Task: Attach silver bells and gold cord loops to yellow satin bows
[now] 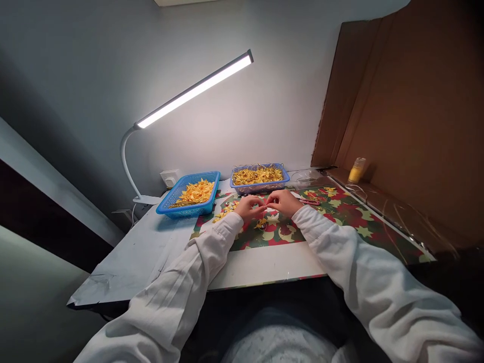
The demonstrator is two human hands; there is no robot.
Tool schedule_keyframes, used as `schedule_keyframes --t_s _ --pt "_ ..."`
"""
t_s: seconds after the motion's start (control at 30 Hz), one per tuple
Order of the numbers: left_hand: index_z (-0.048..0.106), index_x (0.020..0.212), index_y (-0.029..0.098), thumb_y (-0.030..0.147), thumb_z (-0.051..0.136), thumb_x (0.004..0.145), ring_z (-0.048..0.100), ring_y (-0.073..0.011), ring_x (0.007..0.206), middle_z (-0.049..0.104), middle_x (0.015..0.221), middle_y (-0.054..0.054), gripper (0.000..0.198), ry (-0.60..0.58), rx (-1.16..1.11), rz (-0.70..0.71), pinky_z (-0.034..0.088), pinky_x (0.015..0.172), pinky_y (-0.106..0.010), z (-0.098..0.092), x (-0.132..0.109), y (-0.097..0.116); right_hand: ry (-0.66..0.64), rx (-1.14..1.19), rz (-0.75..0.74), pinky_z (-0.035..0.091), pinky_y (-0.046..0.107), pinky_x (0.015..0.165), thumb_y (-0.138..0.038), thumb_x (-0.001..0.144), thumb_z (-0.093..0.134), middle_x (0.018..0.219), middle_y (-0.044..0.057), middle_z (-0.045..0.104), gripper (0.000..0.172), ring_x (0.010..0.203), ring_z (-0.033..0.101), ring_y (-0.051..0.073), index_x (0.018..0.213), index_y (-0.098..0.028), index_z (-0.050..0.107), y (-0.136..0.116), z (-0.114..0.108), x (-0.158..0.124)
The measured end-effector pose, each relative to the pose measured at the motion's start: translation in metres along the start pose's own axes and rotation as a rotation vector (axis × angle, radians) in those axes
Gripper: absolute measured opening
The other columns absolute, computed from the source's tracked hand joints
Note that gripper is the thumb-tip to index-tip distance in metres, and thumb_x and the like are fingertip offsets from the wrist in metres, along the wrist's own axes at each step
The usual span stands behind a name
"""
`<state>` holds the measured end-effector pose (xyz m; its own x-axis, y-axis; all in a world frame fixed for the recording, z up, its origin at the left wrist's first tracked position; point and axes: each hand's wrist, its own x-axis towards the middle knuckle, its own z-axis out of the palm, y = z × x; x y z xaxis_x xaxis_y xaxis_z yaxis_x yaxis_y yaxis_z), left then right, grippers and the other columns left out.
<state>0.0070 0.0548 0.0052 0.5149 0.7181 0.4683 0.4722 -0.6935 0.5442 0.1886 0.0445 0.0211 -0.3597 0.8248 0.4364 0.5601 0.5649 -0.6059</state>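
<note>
My left hand (pixel 250 207) and my right hand (pixel 283 201) meet fingertip to fingertip over a red, green and yellow patterned mat (pixel 340 214). Both have their fingers pinched together on something small that I cannot make out. A small gold looped piece (pixel 260 224) lies or hangs just below the hands. Loose yellow pieces (pixel 223 213) lie on the mat by the left hand. Both arms wear white sleeves.
A blue basket (pixel 189 207) of yellow folded pieces stands at the back left, and a blue basket (pixel 260 186) of gold loops behind the hands. A lit desk lamp (pixel 192 91) arches overhead. A yellow spool (pixel 357 170) and brown cardboard (pixel 408 111) stand at the right.
</note>
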Motion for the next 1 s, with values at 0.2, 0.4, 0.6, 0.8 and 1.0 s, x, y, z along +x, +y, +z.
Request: schedule_keyframes --t_s 0.2,0.4,0.6,0.8,1.0 --pt "0.066 0.066 0.016 0.053 0.057 0.073 0.049 -0.0139 0.062 0.062 0.067 -0.003 0.039 0.105 -0.086 -0.093 0.036 0.057 -0.026 0.001 0.000 -0.004 0.208 0.100 0.145 0.043 0.026 0.058 -0.031 0.069 0.065 0.076 0.005 0.067 0.021 0.062 0.054 0.014 0.082 -0.014 0.067 0.005 0.007 -0.012" --pt "0.066 0.065 0.016 0.052 0.061 0.070 0.051 -0.0143 0.063 0.064 0.067 -0.003 0.036 0.157 -0.155 -0.153 0.036 0.057 -0.026 -0.001 -0.002 -0.006 0.292 0.208 0.289 0.045 0.027 0.059 -0.040 0.061 0.071 0.074 0.002 0.063 0.050 0.062 0.054 0.013 0.103 -0.014 0.060 0.022 0.018 -0.017" --pt "0.064 0.069 0.015 0.047 0.061 0.074 0.052 -0.0129 0.061 0.062 0.067 -0.001 0.034 0.175 -0.221 -0.214 0.040 0.058 -0.026 0.004 -0.005 -0.008 0.159 0.308 0.320 0.044 0.026 0.054 -0.041 0.061 0.069 0.061 0.003 0.064 0.029 0.056 0.055 0.014 0.069 -0.014 0.067 0.017 0.015 -0.020" --pt "0.061 0.084 0.012 0.034 0.054 0.085 0.059 -0.0135 0.072 0.062 0.081 -0.002 0.023 0.157 -0.262 -0.255 0.050 0.068 -0.032 0.009 -0.005 -0.012 0.062 0.334 0.315 0.042 0.025 0.051 -0.042 0.063 0.068 0.062 0.004 0.068 0.030 0.054 0.056 0.014 0.072 -0.014 0.072 0.001 0.024 -0.022" --pt "0.061 0.091 0.012 0.032 0.054 0.085 0.061 -0.0159 0.081 0.063 0.091 -0.004 0.022 0.153 -0.310 -0.265 0.051 0.073 -0.035 0.013 -0.004 -0.013 0.059 0.286 0.281 0.041 0.025 0.055 -0.040 0.066 0.067 0.066 0.004 0.068 0.027 0.063 0.057 0.016 0.074 -0.016 0.074 0.000 0.039 -0.020"
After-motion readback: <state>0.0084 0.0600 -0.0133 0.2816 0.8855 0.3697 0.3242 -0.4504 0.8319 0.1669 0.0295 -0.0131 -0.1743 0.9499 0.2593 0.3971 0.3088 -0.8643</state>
